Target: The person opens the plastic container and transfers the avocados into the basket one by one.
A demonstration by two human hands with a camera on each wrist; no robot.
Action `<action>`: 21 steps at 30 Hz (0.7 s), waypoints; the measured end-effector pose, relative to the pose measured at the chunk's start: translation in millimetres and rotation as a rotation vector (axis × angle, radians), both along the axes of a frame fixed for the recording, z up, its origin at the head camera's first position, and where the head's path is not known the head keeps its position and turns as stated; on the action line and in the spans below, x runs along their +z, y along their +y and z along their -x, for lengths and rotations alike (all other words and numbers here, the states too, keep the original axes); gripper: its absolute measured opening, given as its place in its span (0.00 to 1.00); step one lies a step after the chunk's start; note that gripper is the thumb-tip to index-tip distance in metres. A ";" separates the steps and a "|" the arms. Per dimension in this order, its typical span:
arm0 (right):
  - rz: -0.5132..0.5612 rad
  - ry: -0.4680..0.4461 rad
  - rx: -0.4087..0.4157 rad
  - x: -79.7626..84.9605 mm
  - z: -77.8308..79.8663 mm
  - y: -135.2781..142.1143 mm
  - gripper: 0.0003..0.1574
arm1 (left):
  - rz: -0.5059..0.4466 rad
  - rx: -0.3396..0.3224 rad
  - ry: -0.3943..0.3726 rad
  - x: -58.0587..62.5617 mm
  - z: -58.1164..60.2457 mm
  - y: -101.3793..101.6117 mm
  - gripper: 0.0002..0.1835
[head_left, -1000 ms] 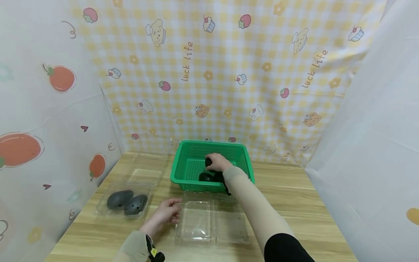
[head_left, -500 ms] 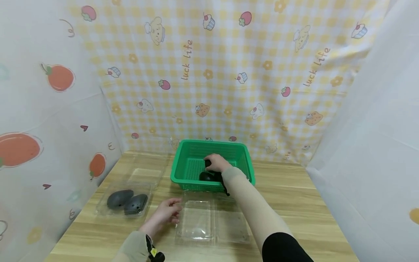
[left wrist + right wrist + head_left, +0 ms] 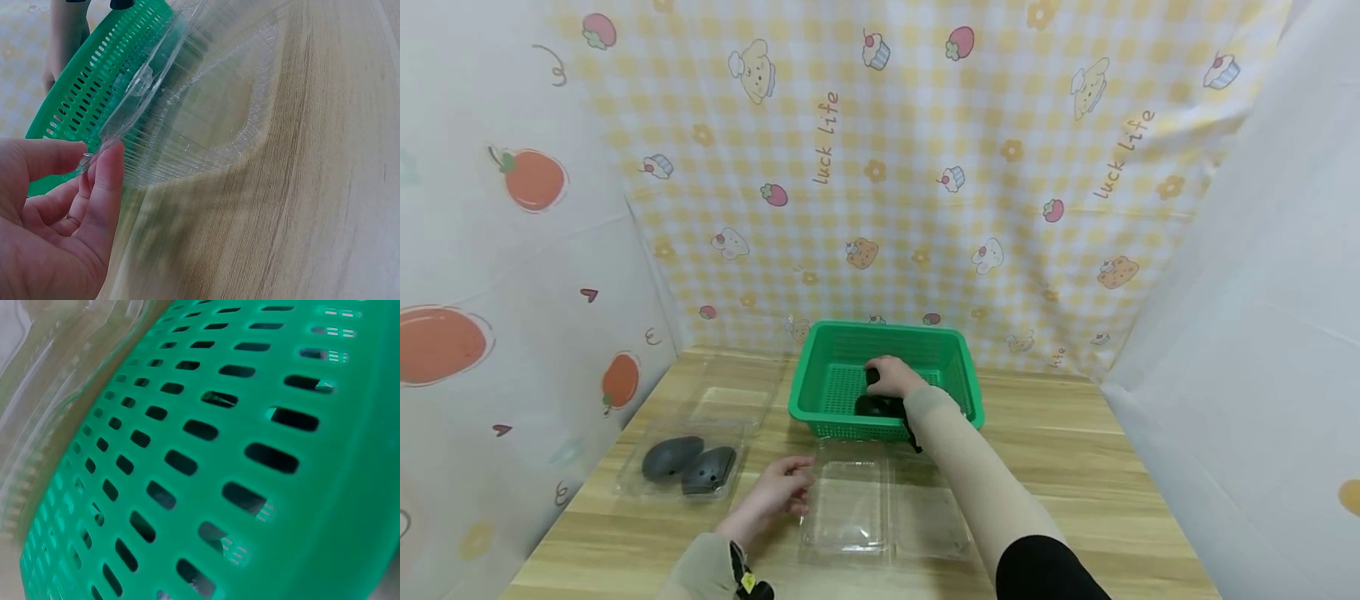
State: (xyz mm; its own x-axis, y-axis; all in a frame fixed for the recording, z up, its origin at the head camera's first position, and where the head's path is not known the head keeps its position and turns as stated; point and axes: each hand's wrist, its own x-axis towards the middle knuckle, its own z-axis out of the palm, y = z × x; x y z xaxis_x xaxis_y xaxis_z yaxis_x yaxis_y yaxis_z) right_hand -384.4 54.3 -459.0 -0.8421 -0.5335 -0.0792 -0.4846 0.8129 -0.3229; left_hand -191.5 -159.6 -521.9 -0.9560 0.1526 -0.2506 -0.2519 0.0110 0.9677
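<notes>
My left hand [image 3: 778, 485] pinches the edge of an opened clear plastic clamshell box [image 3: 850, 504] between thumb and fingers, seen closely in the left wrist view. My right hand [image 3: 893, 377] reaches into the green basket [image 3: 811, 367] and grips a black rounded object [image 3: 872, 377], partly hidden by the fingers. Beside it in the basket lies another glossy black rounded object [image 3: 871, 406]. In the right wrist view the basket's slotted wall [image 3: 250, 437] fills most of the picture and hides the hand.
At the left stands a second opened clear clamshell box [image 3: 628, 475] holding two dark grey rounded objects [image 3: 672, 458] that resemble computer mice. Everything sits on a wood-grain table [image 3: 1060, 467]. A patterned cloth [image 3: 880, 208] hangs behind the basket.
My right hand has shifted slightly left within the basket, with the black rounded object still in its grip. The left hand stays at the box's edge.
</notes>
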 end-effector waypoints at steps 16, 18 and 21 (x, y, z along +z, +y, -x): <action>-0.062 -0.020 0.003 -9.5 6.1 -2.0 0.32 | 0.001 -0.008 -0.024 -2.3 4.7 -2.9 0.26; -0.064 -0.022 -0.006 -11.2 6.1 -2.2 0.33 | -0.002 -0.008 -0.026 -1.9 4.2 -2.7 0.26; -0.058 -0.031 -0.012 -13.7 5.7 -2.7 0.33 | -0.001 -0.005 -0.028 -1.6 3.5 -2.2 0.26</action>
State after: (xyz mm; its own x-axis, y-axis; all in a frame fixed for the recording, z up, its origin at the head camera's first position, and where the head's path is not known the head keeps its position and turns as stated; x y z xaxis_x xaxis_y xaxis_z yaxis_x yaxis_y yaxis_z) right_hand -390.1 51.5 -472.7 -0.8448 -0.5175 -0.1361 -0.4655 0.8361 -0.2902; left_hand -194.9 -161.8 -523.5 -0.9477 0.1577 -0.2774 -0.2791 0.0115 0.9602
